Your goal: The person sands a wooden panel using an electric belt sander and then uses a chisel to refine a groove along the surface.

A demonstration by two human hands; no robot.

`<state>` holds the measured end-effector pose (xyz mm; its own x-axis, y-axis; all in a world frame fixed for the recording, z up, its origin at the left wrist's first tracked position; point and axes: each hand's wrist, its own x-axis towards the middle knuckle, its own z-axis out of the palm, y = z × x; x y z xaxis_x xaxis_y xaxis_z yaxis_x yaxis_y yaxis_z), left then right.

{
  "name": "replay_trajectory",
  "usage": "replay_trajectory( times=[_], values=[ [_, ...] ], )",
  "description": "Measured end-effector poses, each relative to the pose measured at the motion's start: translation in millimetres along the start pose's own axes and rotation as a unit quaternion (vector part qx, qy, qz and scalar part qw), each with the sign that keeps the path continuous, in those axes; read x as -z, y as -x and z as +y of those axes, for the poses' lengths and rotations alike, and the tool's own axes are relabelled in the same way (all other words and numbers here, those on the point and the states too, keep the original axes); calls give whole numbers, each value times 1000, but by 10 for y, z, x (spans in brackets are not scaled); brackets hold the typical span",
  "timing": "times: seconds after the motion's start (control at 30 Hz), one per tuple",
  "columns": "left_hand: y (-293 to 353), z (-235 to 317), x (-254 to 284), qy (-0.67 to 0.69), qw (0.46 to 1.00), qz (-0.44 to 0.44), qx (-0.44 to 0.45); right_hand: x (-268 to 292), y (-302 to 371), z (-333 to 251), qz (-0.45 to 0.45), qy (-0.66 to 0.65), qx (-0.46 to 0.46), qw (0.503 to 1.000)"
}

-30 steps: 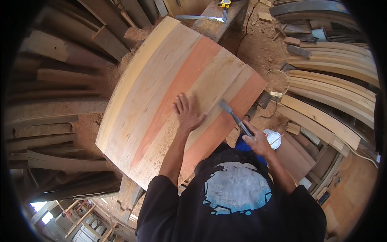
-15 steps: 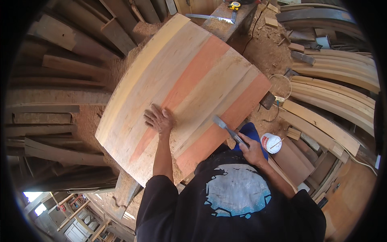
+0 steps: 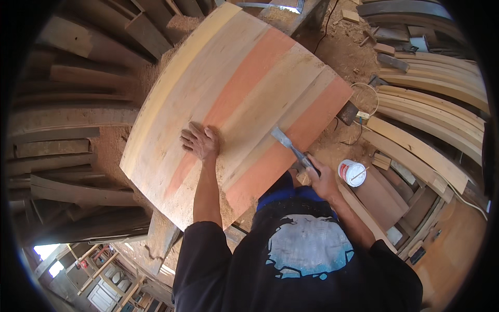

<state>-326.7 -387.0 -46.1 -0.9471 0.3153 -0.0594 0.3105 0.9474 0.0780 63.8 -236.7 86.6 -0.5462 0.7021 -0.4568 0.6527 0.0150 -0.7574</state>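
A large panel (image 3: pixel 265 99) of joined boards, pale yellow, tan and reddish, lies in front of me with light dust on it. My left hand (image 3: pixel 200 141) rests on its middle, palm down and fingers spread, holding nothing. Over the panel's near right side, my right hand (image 3: pixel 323 179) grips the dark handle of a putty knife (image 3: pixel 282 137) with a flat grey metal blade. The blade points up and left, over or against the reddish strip's edge; I cannot tell whether it touches.
A white tub (image 3: pixel 352 173) with a thin stick across it stands right of my right hand. Stacked boards (image 3: pixel 429 112) line the right, and dark planks (image 3: pixel 73 114) the left. A square's metal blade (image 3: pixel 275 6) lies at the far edge; sawdust covers the floor.
The view has shifted, so the panel's far edge sits higher and the yellow tape measure has left the picture. Blue cloth at my lap shows more. Both hands keep their grip and pose.
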Motion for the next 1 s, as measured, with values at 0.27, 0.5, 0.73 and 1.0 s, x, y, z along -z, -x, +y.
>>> replay_trajectory(
  times=[0.27,0.5,0.73,1.0],
  values=[
    [15,55,53,-6,999,-33,6,-375,-678,-425,-9,-37,41,998],
    [-27,51,-25,17,1000,14,-13,83,3,-291,-14,-13,-61,998],
    [-39,39,4,7,1000,7,-11,140,63,-166,-22,35,-2,999],
    [-19,94,76,5,1000,-22,5,-59,7,-138,-17,16,-63,998]
  ],
)
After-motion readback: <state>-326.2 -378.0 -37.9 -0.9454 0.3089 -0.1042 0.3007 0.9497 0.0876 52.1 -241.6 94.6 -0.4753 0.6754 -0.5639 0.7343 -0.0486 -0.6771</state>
